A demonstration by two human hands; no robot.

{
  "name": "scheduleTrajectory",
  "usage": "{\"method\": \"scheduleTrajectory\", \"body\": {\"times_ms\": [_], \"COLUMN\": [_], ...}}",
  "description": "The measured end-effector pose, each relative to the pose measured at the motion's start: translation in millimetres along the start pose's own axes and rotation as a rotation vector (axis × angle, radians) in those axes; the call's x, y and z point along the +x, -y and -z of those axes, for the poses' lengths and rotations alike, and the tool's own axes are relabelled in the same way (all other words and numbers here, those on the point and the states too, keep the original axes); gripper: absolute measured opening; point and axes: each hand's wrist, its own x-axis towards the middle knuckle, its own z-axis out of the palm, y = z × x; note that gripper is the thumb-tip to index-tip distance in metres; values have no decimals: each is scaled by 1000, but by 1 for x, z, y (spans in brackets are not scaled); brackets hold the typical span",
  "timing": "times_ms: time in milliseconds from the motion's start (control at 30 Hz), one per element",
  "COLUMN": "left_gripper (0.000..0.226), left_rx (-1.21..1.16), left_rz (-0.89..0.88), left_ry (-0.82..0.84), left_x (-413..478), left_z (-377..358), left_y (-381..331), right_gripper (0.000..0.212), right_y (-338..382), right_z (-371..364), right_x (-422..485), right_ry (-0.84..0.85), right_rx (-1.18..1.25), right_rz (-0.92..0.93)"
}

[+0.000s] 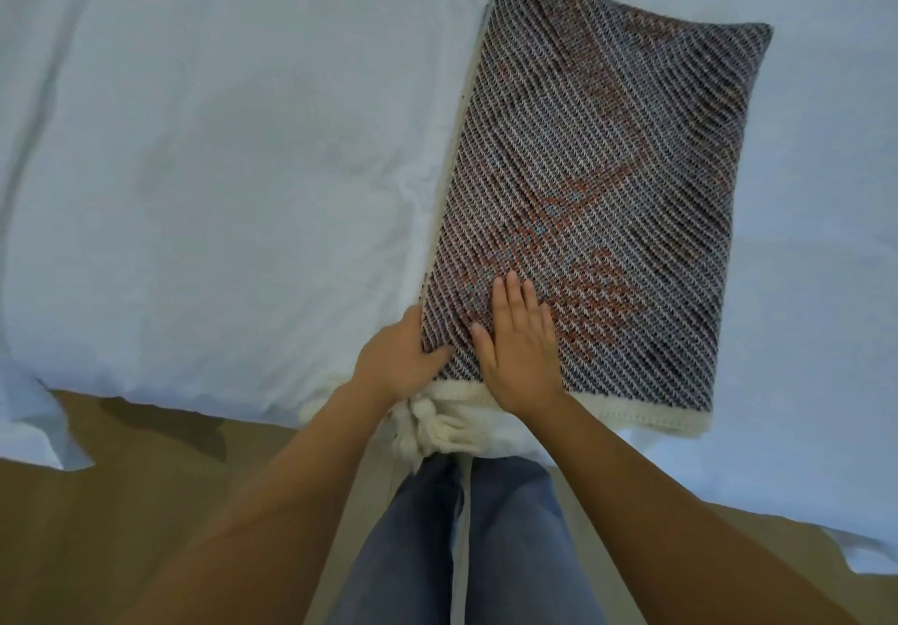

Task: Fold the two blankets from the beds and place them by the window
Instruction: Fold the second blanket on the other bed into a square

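From the head view, the blanket (607,177) lies folded into a long rectangle on the bed (218,163), toward the 2 o'clock part of the picture. Its long axis runs from the near edge at 6 o'clock away toward 1 o'clock. Its cream border and tassels (432,425) hang over the mattress edge, just above the person's jeans (486,551).

The left hand (393,362) holds the near left corner, with its thumb on top of the weave and its fingers tucked out of sight at the side edge. The right hand (520,352) lies flat on top just beside it, fingers straight and together, pressing the fabric down and gripping nothing.

Both hands sit at the near short end, so the whole length of the blanket stretches away from them toward 1 o'clock. Another fold would probably bring this end up toward the far one (or the far end back). The left hand, already on a corner, seems better placed to lead. No window is in view.
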Motion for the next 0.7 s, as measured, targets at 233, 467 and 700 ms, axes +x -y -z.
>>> {"method": "scheduleTrajectory", "body": {"times_ms": [233, 467, 700], "left_gripper": [26, 52, 91], "left_rx": [-74, -61, 346], "left_rz": [125, -7, -18], "left_ry": [-68, -283, -359], "left_x": [-1, 24, 83], "left_z": [2, 13, 18], "left_y": [21, -31, -90], "right_gripper": [63, 62, 59], "right_y": [13, 4, -43], "right_z": [-21, -7, 37], "right_x": [-8, -3, 51], "right_ry": [119, 71, -20], "right_rx": [-186, -107, -136], "right_rz": [118, 137, 89]}}
